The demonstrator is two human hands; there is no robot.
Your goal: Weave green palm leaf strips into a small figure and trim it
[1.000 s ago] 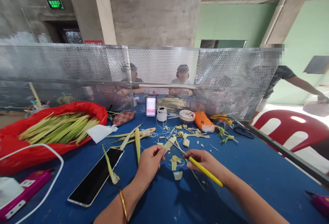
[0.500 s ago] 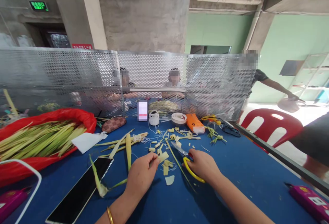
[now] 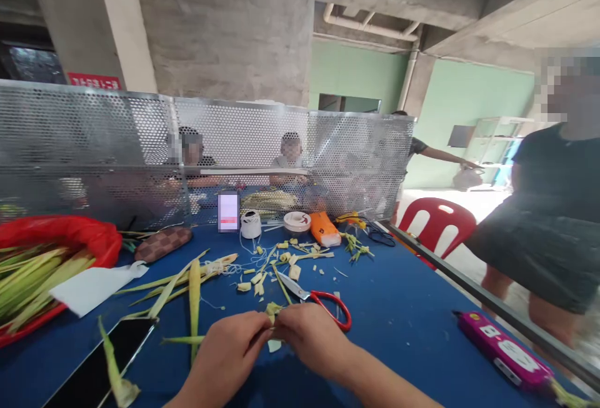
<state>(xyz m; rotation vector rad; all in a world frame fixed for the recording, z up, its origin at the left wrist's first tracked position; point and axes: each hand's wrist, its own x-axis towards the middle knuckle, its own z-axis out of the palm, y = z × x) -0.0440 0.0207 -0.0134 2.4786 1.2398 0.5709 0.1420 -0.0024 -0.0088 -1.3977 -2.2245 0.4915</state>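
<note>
My left hand [image 3: 225, 358] and my right hand [image 3: 312, 342] meet low in the middle over the blue table [image 3: 398, 308]. Both are closed, pinching a small pale leaf piece [image 3: 273, 311] between their fingertips. Scissors with red handles [image 3: 316, 295] lie on the table just beyond my right hand, untouched. Cut leaf bits [image 3: 262, 270] are scattered behind them. Long green leaf strips [image 3: 192, 283] lie to the left of my hands.
A red bag of green leaves [image 3: 47, 258] and a white sheet [image 3: 91, 283] sit at left, a black phone [image 3: 98, 364] in front. An upright phone [image 3: 228, 211], thread spool [image 3: 250, 223], tape roll [image 3: 297, 222] and orange object [image 3: 324, 230] line the perforated screen [image 3: 281, 139]. A magenta device [image 3: 499, 348] lies at right. A person [image 3: 553, 208] stands right; others sit behind the screen.
My right hand has let go of the scissors, which now lie on the table. It has joined my left hand on the leaf piece. The view has swung right; a standing person has come in.
</note>
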